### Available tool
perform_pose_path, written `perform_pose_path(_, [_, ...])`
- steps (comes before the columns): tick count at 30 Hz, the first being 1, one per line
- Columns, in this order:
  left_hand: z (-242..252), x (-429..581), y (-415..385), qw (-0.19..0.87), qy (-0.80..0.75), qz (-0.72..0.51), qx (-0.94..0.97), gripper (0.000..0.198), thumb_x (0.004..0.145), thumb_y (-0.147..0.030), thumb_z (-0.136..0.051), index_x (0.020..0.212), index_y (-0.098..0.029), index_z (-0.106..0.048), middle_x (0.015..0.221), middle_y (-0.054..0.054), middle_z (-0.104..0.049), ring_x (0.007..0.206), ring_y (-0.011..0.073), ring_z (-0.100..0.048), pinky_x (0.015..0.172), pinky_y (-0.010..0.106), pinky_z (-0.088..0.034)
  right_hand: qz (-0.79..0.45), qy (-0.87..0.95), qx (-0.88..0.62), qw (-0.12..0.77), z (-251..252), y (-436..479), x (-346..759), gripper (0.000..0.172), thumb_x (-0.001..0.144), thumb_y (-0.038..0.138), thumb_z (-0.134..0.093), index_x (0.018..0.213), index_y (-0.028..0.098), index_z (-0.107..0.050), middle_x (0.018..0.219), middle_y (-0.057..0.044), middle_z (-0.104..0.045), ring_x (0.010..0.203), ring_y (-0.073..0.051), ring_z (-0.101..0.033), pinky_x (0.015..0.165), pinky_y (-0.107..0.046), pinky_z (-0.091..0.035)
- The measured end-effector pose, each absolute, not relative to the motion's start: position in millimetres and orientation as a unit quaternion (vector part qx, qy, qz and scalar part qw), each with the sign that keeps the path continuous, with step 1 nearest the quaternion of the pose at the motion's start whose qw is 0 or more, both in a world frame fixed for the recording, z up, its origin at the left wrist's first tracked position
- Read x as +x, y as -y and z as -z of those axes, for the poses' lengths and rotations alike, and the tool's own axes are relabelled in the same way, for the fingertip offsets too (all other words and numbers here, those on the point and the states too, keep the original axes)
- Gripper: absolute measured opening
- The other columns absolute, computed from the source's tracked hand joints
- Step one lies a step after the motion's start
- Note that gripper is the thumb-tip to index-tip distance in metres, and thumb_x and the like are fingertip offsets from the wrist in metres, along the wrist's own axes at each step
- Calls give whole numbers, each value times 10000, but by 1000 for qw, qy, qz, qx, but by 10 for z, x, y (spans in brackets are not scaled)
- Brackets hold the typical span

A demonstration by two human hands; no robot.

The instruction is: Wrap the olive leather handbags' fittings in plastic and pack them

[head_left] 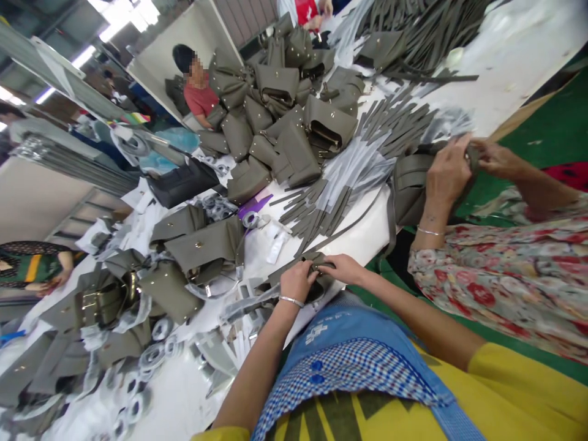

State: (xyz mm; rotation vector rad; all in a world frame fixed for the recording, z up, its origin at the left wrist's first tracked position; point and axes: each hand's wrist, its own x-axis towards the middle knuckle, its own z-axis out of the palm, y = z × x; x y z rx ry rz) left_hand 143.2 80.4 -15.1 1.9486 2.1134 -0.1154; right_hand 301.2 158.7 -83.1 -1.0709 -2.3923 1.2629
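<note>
At the table's near edge, my left hand [297, 283], with a silver bangle at its wrist, is closed on an olive-grey handbag [287, 269]. My right hand [343, 268] pinches the same bag at its upper edge, close to the left fingertips. Most of this bag is hidden behind my hands and forearm. Clear plastic wrapping [252, 303] lies just left of it. Beyond my hands, a spread of olive straps [321, 211] covers the white table [362, 229], partly under plastic film.
A co-worker's hands [452, 168] hold another olive bag [408, 187] close on my right. Piled bags [294, 153] fill the far side, with more bags [169, 291] to the left. Tape rolls [151, 358] lie near the left front. A seated person [199, 95] is across the table.
</note>
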Motion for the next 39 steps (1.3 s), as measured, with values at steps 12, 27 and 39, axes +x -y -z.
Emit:
perform_pose_path(12, [199, 1323, -765, 265, -702, -105, 653, 400, 830, -317, -610, 1222, -245, -572, 1175, 34, -666, 1056, 190, -615, 933, 289, -456, -541, 724, -366, 224, 549, -1439, 3055, 330, 861, 486, -506, 889, 195, -659, 764, -23, -670, 724, -181, -597, 713, -313, -459])
perform_pose_path(27, [-236, 1283, -806, 231, -739, -47, 631, 498, 829, -262, -574, 1320, -299, -496, 1013, 7, -739, 986, 233, -660, 855, 332, -490, -380, 851, -306, 193, 520, -1498, 2940, 523, 813, 308, -638, 1315, 275, -493, 1147, -74, -642, 1031, -254, -586, 889, -387, -440])
perform_pose_path(39, [-1286, 600, -221, 266, -766, -354, 466, 404, 815, -388, -626, 1176, -211, -601, 1056, 49, -718, 971, 203, -671, 891, 331, -519, -383, 839, -324, 213, 606, -1594, 2899, 381, 845, 278, -580, 1226, 267, -586, 1197, -68, -626, 1079, -232, -568, 915, -374, -452])
